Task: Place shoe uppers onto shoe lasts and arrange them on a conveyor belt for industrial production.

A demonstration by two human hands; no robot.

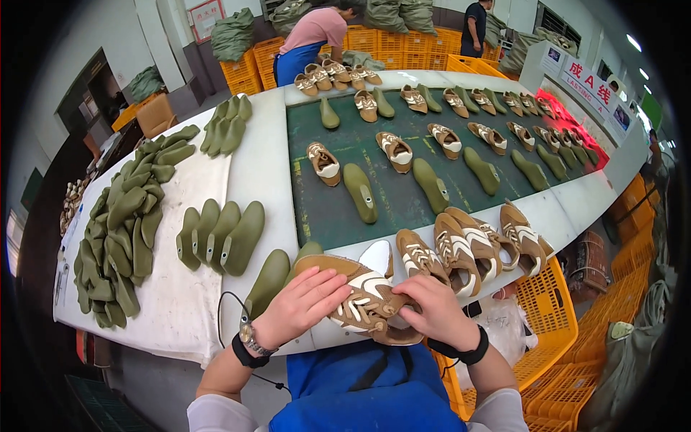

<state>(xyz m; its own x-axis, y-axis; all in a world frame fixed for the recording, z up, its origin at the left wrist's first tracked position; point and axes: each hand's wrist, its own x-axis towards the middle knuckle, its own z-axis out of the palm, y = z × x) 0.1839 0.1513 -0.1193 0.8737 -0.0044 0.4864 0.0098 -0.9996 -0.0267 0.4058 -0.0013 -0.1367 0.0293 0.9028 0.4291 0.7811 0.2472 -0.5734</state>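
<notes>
I see my left hand (306, 302) lying flat over the toe part of a brown and white shoe upper (363, 297), with the fingers spread and pressed down on it. My right hand (432, 309) is at the heel end of the same upper; its fingers curl around the opening and grip the edge there. The upper lies on its side at the near edge of the white table (263, 165), just in front of my blue apron (360, 399). One olive green shoe last (268, 282) is just beside my left hand, touching or almost touching the upper; I cannot tell which.

To the right of my hands stands a row of finished uppers (471, 248), close together, at the table edge. Left of me four lasts (219, 237) stand side by side on a white cloth (173, 302), and further left is a big heap of lasts (122, 230). In the middle runs a dark green conveyor belt (317, 209) with uppers and lasts on it in pairs. At the far end a person in a pink shirt (314, 30) bends over the belt. Yellow plastic crates (551, 317) are at my right, below the table.
</notes>
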